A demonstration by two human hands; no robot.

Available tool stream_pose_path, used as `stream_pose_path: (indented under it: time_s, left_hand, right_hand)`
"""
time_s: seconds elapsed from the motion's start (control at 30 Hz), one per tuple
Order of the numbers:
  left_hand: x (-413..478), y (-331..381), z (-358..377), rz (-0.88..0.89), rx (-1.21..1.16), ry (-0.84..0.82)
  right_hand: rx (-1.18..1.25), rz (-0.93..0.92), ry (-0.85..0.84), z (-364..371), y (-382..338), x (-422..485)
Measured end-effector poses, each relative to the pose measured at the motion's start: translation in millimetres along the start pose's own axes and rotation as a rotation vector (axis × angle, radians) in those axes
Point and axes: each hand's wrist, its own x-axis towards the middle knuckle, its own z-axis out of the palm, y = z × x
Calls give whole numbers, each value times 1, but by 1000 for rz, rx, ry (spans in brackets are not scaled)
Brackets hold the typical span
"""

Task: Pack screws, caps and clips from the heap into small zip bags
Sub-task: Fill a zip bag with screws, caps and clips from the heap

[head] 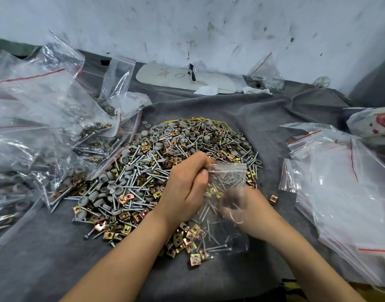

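Left forearm and right forearm reach in from the near edge over a grey cloth. Beyond them, the left hand hangs over the heap, its fingers curled and pinching the top edge of a small clear bag. The right hand sits behind the bag's plastic, blurred; whether it grips the bag cannot be told. The bag stands over the near right part of the heap, mouth up, with a few screws inside, and its lower end rests on clips at the heap's near edge.

The heap spreads across the middle of the cloth: silver screws, grey round caps and brass-coloured clips, all mixed. One lone clip lies on the cloth just right of the heap. A yellow wire curves along the far rim.

On the left, filled bags are piled, touching the heap's side. On the right lies a stack of empty bags with red seal lines. Farther back, a white board with handwriting lies at the foot of a scuffed white wall.
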Motion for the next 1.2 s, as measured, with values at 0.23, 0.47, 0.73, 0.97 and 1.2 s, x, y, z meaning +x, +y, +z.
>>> stream_pose_path:
  time_s: [0.23, 0.47, 0.73, 0.97, 1.2]
  left_hand:
    - [0, 1, 0, 3, 17, 5]
    - [0, 0, -1, -12, 26, -20]
    - [1, 3, -1, -4, 19, -76]
    - [1, 4, -2, 5, 23, -63]
    - [2, 5, 0, 18, 26, -56]
  right_hand:
    - [-64, -34, 6, 2, -1, -4]
    - [399, -1, 367, -17, 11, 6]
    - [395, -437, 709, -44, -16, 4]
    - [430, -418, 615, -35, -10, 5]
    - [589, -196, 365, -17, 18, 6]
